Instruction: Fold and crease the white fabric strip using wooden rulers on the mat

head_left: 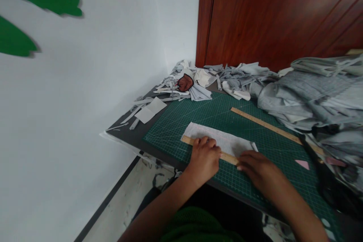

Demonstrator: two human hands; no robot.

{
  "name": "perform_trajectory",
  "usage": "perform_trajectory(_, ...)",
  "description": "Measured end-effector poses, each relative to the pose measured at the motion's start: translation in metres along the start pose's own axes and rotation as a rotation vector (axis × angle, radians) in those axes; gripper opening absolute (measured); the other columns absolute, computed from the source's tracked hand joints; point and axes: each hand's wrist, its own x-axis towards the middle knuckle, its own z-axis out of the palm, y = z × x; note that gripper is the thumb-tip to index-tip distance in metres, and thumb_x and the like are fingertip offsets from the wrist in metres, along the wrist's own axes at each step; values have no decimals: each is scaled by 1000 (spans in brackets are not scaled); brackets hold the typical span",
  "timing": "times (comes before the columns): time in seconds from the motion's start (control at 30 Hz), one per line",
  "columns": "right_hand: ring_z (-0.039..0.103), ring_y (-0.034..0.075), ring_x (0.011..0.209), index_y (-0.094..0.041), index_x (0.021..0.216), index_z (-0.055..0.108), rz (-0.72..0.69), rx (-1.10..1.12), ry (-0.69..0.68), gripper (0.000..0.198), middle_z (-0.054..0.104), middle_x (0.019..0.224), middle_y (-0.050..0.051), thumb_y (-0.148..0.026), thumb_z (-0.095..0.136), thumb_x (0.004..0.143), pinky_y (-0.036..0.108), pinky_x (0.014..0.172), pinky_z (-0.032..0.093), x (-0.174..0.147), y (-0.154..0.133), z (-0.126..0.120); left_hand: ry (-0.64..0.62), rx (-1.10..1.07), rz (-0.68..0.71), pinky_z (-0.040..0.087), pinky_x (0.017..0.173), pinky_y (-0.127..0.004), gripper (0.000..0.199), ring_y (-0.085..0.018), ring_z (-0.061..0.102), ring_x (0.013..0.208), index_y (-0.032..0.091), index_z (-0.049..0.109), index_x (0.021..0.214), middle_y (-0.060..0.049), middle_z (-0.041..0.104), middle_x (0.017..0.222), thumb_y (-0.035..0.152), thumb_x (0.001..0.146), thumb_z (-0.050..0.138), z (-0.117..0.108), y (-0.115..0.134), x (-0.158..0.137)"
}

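A pale strip of fabric lies on the green cutting mat, with a wooden ruler along its near edge. Curled fingers of my left hand press down on the ruler left of its middle. My right hand is closed at the ruler's right end, its fingers touching the fabric's near right corner; its palm side is hidden. Right of that hand, a pink triangular piece of tailor's chalk rests on the mat. Black scissors lie farther right.
A second wooden ruler crosses the mat behind the fabric. Grey cloth is heaped at the right. Fabric scraps and a dark red piece lie at the back. A white wall borders the table's left side.
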Motion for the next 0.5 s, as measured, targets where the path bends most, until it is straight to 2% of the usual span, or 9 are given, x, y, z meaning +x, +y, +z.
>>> perform_trajectory(0.1,68,27,100,-23,98,74,9,3,-23,20,72,108,10,-24,54,99,42,93,54,1,-4,-2,27,22,1,46,95,-47,14,-26,59,111,22,74,92,-6,67,101,21,98,62,4,0,0)
perform_trajectory(0.17,67,27,100,-22,97,73,17,-3,-35,19,71,107,10,-22,54,99,41,93,53,3,-7,-3,45,41,8,48,98,-47,14,-28,58,118,21,74,91,-8,66,105,18,98,62,7,0,1)
perform_trajectory(0.27,66,26,99,-21,96,72,20,-13,-40,17,69,105,10,-19,55,99,40,92,52,5,-9,-4,90,44,39,44,112,-52,12,-32,45,142,20,74,92,-11,61,134,18,97,63,9,-4,1)
perform_trajectory(0.37,66,25,97,-21,94,72,16,-7,-37,16,69,104,9,-18,57,98,39,90,52,6,-9,-4,79,19,63,29,124,-62,8,-36,25,157,20,73,93,-11,41,161,22,96,66,11,-11,3)
perform_trajectory(0.43,66,25,97,-21,94,72,21,-9,-28,15,69,103,9,-18,58,98,39,91,52,6,-9,-3,45,0,59,24,125,-65,11,-38,16,159,21,73,104,-11,33,167,22,95,67,13,-16,5)
perform_trajectory(0.5,66,26,100,-21,96,73,31,-14,-19,14,70,105,9,-18,59,97,39,93,51,5,-10,-2,19,-6,52,24,125,-66,33,-38,14,160,23,67,128,-13,31,169,22,95,67,15,-20,7)
